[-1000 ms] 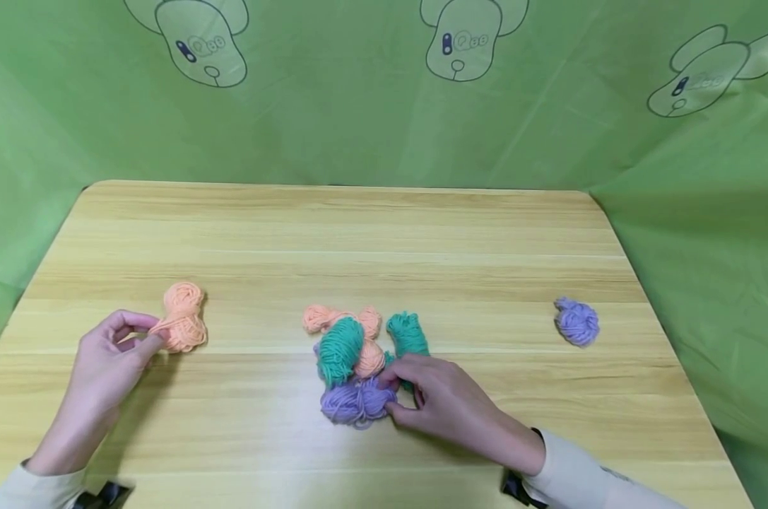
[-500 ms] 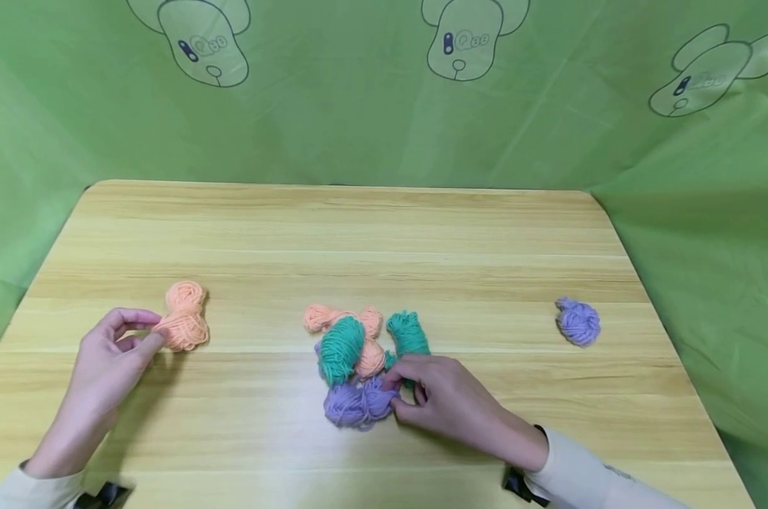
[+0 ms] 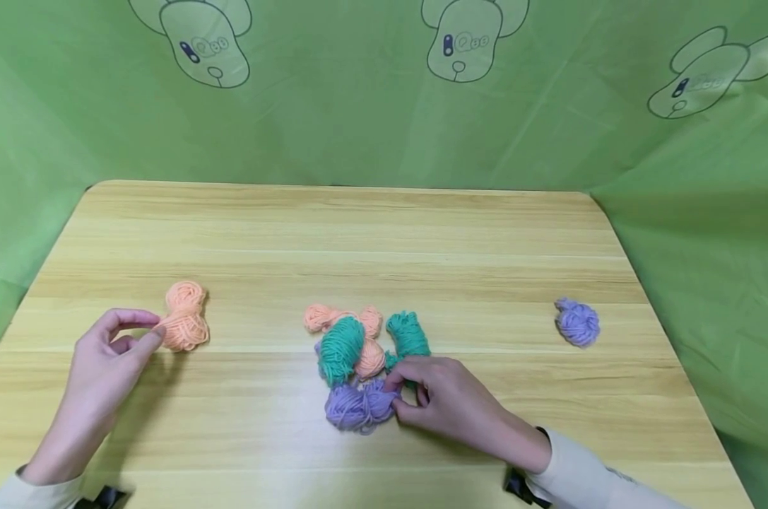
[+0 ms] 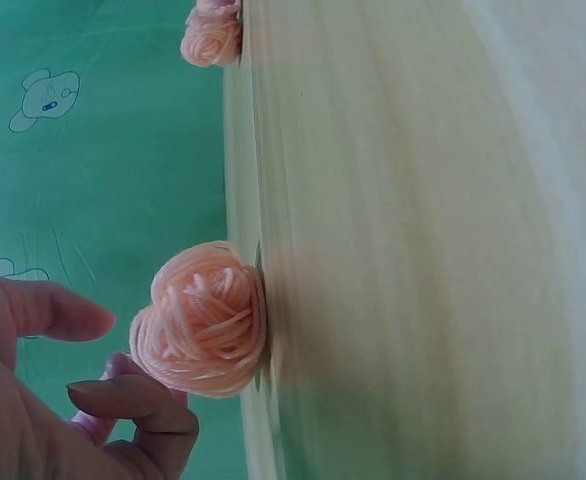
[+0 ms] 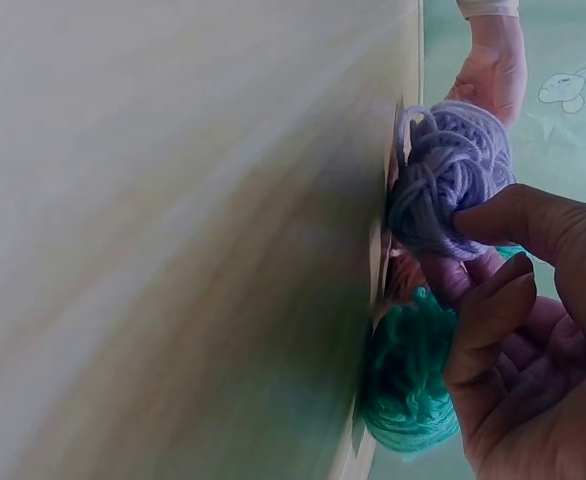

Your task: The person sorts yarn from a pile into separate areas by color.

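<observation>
At the left of the table lies a peach yarn skein (image 3: 186,317), tied narrow at its middle. My left hand (image 3: 107,360) is right beside it; the left wrist view shows the thumb and fingers apart, with nothing held between them. My right hand (image 3: 450,399) pinches the right end of a purple yarn skein (image 3: 358,406) at the front of the central pile. In the right wrist view the thumb presses on this skein (image 5: 453,175), with fingers on its other side. A green skein (image 3: 408,334) lies just beyond the right hand, partly covered by it.
In the pile, another green skein (image 3: 341,350) lies over peach skeins (image 3: 370,359), with a bit of purple showing at its left. A separate purple skein (image 3: 577,322) rests at the table's right. Green cloth (image 3: 358,134) hangs behind the wooden table (image 3: 358,233).
The purple skein in the right hand has shifted slightly right and toward the front edge. The left hand has drawn slightly left from the peach skein, which barely moved.
</observation>
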The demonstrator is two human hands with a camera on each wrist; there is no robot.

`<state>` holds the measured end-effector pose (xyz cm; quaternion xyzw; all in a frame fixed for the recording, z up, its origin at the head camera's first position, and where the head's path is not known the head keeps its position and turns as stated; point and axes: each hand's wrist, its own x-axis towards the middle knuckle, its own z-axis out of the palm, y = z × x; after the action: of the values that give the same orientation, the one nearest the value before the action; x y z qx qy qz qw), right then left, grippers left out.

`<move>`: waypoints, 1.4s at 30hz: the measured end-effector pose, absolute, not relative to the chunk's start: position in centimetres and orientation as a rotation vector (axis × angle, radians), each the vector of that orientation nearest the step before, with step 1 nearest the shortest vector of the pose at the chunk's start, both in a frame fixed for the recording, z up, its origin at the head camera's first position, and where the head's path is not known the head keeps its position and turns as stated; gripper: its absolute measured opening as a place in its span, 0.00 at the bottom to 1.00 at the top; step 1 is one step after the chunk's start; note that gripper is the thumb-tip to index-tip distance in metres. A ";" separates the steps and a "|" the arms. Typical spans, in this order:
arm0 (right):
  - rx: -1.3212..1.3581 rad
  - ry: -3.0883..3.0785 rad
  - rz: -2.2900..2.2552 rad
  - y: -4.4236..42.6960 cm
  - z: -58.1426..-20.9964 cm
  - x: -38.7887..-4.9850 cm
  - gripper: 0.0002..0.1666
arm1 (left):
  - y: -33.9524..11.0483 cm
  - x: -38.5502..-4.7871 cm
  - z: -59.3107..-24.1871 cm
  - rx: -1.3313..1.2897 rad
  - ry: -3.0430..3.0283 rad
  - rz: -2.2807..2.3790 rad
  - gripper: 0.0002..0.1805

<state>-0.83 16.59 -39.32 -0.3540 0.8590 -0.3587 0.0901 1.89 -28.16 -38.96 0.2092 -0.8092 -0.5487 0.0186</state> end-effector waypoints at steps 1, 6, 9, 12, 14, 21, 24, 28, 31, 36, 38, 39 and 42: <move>-1.051 2.554 -1.067 16.6 -39.3 -0.8 0.15 | -28.2 1.9 -38.9 0.647 -2.511 -1.704 0.09; -1.043 2.547 -1.074 16.7 -39.1 -0.7 0.15 | -28.0 2.0 -38.7 0.623 -2.460 -1.733 0.09; -1.034 2.538 -1.078 16.7 -39.0 -0.7 0.14 | -27.6 1.9 -38.7 0.614 -2.424 -1.746 0.11; -1.030 2.525 -1.080 16.8 -38.9 -0.7 0.14 | -27.4 1.8 -38.5 0.605 -2.429 -1.721 0.13; -1.036 2.518 -1.087 16.9 -38.8 -0.7 0.14 | -27.2 1.7 -38.4 0.596 -2.452 -1.680 0.13; -1.047 2.468 -1.142 17.5 -38.2 -0.6 0.17 | -26.8 1.8 -37.9 0.514 -2.477 -1.628 0.16; -1.066 2.452 -1.174 17.8 -38.1 -0.6 0.17 | -26.4 1.9 -37.8 0.458 -2.469 -1.648 0.16; -1.098 2.440 -1.216 18.2 -37.9 -0.4 0.18 | -25.8 1.8 -37.9 0.358 -2.427 -1.745 0.16; -1.083 2.419 -1.250 18.6 -37.7 -0.3 0.19 | -25.3 1.6 -38.0 0.306 -2.398 -1.819 0.16; -0.987 2.396 -1.296 19.9 -37.3 0.0 0.20 | -24.4 1.0 -37.8 0.275 -2.464 -1.785 0.17; -0.944 2.401 -1.301 20.5 -37.2 0.1 0.22 | -24.1 0.9 -37.7 0.266 -2.492 -1.757 0.18; -0.928 2.409 -1.300 20.7 -37.2 0.2 0.22 | -24.0 0.8 -37.8 0.266 -2.494 -1.755 0.18; -0.885 2.433 -1.301 21.2 -37.1 0.3 0.23 | -23.7 0.6 -37.8 0.264 -2.506 -1.755 0.19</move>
<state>0.28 21.19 -37.12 -0.3031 0.8335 -0.4456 0.1216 0.59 -23.72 -37.76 0.0859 -0.8155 -0.5713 0.0353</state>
